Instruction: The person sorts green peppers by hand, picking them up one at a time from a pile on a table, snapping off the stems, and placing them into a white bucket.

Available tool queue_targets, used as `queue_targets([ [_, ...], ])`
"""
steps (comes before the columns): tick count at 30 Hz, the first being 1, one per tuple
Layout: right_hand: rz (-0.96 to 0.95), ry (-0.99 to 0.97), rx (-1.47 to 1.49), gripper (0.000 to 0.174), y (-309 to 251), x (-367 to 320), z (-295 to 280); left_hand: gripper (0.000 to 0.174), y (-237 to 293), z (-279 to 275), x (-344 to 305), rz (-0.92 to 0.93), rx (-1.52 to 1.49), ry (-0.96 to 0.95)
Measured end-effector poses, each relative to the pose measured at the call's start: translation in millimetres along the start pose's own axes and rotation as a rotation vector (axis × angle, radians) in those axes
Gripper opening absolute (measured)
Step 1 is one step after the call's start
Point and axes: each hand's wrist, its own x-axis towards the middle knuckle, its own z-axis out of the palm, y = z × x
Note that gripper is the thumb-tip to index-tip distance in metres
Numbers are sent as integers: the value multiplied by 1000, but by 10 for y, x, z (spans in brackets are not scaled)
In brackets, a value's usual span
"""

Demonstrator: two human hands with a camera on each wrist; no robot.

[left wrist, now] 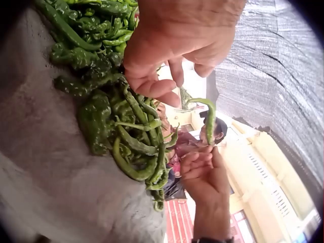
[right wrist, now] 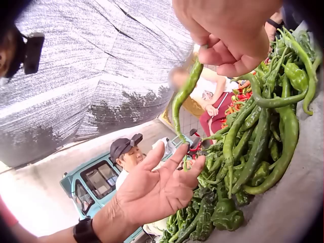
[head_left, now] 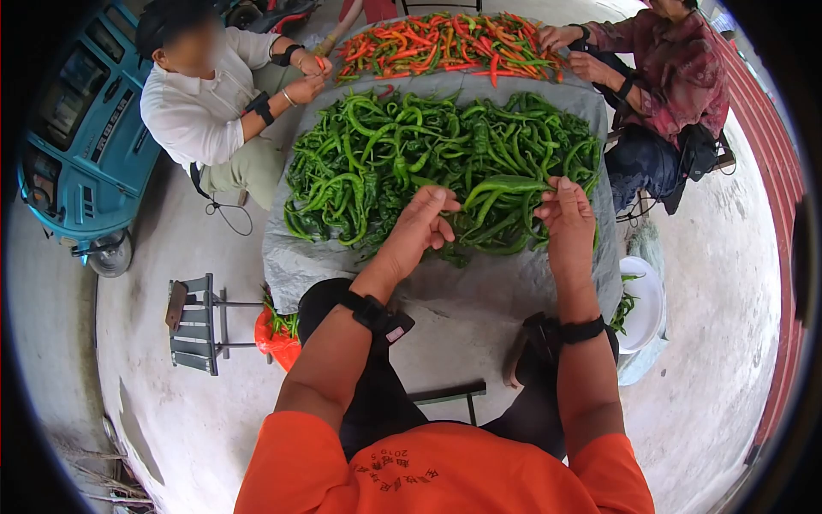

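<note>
My right hand (head_left: pixel 569 227) pinches one end of a long green chili pepper (head_left: pixel 509 183) between thumb and finger, over the front of a green chili heap (head_left: pixel 377 154). In the right wrist view the held pepper (right wrist: pixel 184 96) hangs slightly curved below the fingertips. My left hand (head_left: pixel 415 231) is at the pepper's other end, palm turned up and fingers loosely spread; in the right wrist view the left hand (right wrist: pixel 159 190) has the pepper's tip close over its fingers. From the left wrist view, the right hand (left wrist: pixel 205 177) holds the pepper upright.
Beyond the green heap lies a pile of red and orange chilies (head_left: pixel 428 43) on the same grey sheet (head_left: pixel 287 265). Two people sit at either side. A white basin (head_left: pixel 646 304), a red bag (head_left: pixel 276 341), a small stool (head_left: pixel 193 325) and a blue vehicle (head_left: pixel 94 128) surround the table.
</note>
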Motion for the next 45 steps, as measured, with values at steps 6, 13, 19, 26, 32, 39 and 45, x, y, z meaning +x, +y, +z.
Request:
queue_targets([
  [6,75,-5,-61,29,8,8,93,53,25,37,107,-32,-176,100],
  [13,143,-136,-160,29,-20,-39,93,46,-60,72,115,1,-128,18],
  [19,110,-400,-375,40,69,-186,220,62,26,205,-68,-75,-246,-428],
  [26,83,-578,-455,45,261,-206,204,76,39,263,-106,-63,-223,-648],
  [32,48,-318,-288,30,74,-234,312,42,-166,38,34,-275,-161,-383],
  [39,273,-527,-78,37,35,-227,277,32,-33,58,-17,-160,-463,-131],
  [45,269,-202,-53,24,184,-191,199,24,-23,22,-7,-103,-380,-40],
])
